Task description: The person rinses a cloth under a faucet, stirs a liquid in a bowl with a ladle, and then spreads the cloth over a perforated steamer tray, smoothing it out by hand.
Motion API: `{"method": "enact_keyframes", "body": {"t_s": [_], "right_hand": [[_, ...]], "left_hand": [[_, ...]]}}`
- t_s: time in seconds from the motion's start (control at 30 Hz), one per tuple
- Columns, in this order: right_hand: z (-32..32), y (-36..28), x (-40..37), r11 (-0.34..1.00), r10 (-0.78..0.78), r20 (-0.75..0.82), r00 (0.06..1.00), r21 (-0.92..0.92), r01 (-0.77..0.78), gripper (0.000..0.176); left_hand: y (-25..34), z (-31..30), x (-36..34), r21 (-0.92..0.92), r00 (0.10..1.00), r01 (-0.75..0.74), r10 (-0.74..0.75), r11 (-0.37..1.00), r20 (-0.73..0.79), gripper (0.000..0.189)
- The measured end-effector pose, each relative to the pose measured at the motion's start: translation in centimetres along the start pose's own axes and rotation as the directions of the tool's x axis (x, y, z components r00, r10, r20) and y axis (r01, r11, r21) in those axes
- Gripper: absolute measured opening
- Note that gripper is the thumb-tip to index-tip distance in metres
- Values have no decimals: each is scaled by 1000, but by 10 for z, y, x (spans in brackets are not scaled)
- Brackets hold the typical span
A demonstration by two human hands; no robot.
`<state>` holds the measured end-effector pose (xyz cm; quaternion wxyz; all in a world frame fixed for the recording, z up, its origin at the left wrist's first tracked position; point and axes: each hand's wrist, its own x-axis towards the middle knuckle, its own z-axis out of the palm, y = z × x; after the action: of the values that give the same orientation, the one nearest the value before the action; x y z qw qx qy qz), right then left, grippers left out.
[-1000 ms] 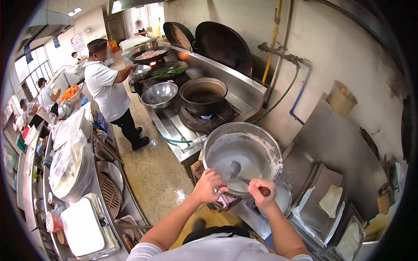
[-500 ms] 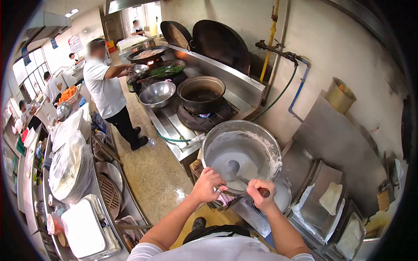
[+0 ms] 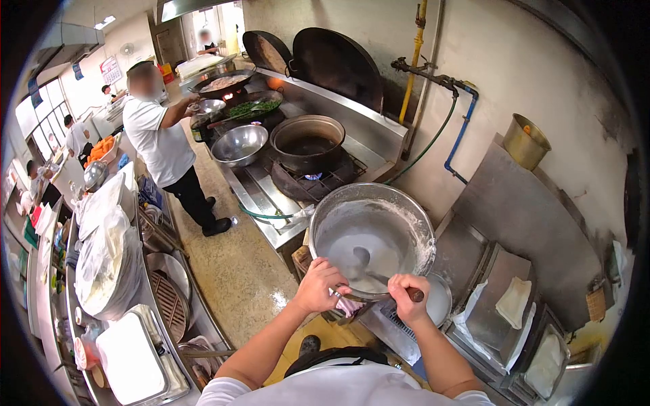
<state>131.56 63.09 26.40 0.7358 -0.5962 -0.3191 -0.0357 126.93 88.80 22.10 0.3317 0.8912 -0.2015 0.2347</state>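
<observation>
A large metal mixing bowl (image 3: pixel 406 210) stands in front of me, tilted toward me, with a thin whitish liquid (image 3: pixel 389 254) in its bottom and pale residue on its walls. My left hand (image 3: pixel 323 285) is closed over the bowl's near rim at the left. In my right hand (image 3: pixel 408 298) is a ladle (image 3: pixel 361 256), gripped by its dark wooden handle, which crosses the near rim. The ladle's head rests in the liquid, partly submerged.
Beyond the bowl a dark pot (image 3: pixel 309 143) sits on a lit burner, beside a steel bowl (image 3: pixel 240 145). A co-worker (image 3: pixel 159 128) stands at the woks on the left. Cloth-topped metal containers (image 3: pixel 497 304) are at right. A shelf with a white tray (image 3: pixel 132 355) runs along the left.
My right hand and the ladle handle have shifted slightly to the right across the bowl's rim. My left hand keeps its hold. The whole view has tilted a little.
</observation>
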Motion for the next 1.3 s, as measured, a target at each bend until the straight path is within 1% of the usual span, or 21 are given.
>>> {"method": "enact_keyframes", "body": {"t_s": [0.1,0.2,0.23,0.33,0.43,0.53,0.57,0.67,0.77,0.87,0.9,1.0,1.03,1.13,1.17,1.27,1.3], "right_hand": [[-11,7,9,996,-49,8,999,-71,49,31],[-19,-14,11,979,16,111,994,-205,7,29],[-19,-25,12,972,68,141,988,-232,-34,29],[-5,-43,12,971,51,142,989,-239,-15,31],[9,-24,10,999,35,49,998,-42,-33,32],[15,1,15,998,-24,9,1000,-61,25,33],[12,7,17,994,-29,24,999,-106,32,33],[0,5,23,954,-71,158,985,-278,114,33],[-3,-26,25,906,15,338,941,-402,130,34],[5,-50,23,928,107,392,914,-369,50,35],[7,-47,20,945,104,380,919,-325,27,33],[19,-31,22,987,60,268,962,-161,-16,31],[18,-30,26,983,93,283,955,-176,-43,27],[9,-16,24,984,56,261,964,-180,-8,26],[7,-14,22,991,75,244,967,-129,-45,25],[3,-14,21,976,107,125,986,-201,-81,24],[3,-13,20,976,146,69,987,-172,-132,18]], "left_hand": [[1,-1,0,2,1000,-2,2,1000,10,15],[1,-2,1,7,1000,2,-2,1000,16,15],[2,-1,0,7,1000,3,-3,1000,16,15],[1,-1,1,8,1000,4,-4,1000,13,16],[1,0,1,6,1000,0,0,1000,8,16],[1,0,1,12,1000,-2,2,1000,8,15],[0,0,0,11,1000,-2,1,1000,12,15],[-1,1,0,-3,1000,-3,4,1000,8,15],[-1,0,-1,-9,1000,6,-5,1000,8,15],[-1,2,0,-14,1000,-7,7,1000,-10,16],[-1,2,-1,-10,1000,-13,12,1000,-20,17],[-1,0,-1,-4,1000,-24,24,1000,-11,18],[-3,1,-2,-2,1000,-30,30,1000,-7,19],[-4,0,-2,-27,999,-42,42,999,-14,19],[-3,0,-2,-22,999,-39,39,999,-5,19],[-2,-1,-2,-9,999,-41,40,999,-18,17],[-2,-1,-2,-16,999,-42,41,999,-17,17]]}}
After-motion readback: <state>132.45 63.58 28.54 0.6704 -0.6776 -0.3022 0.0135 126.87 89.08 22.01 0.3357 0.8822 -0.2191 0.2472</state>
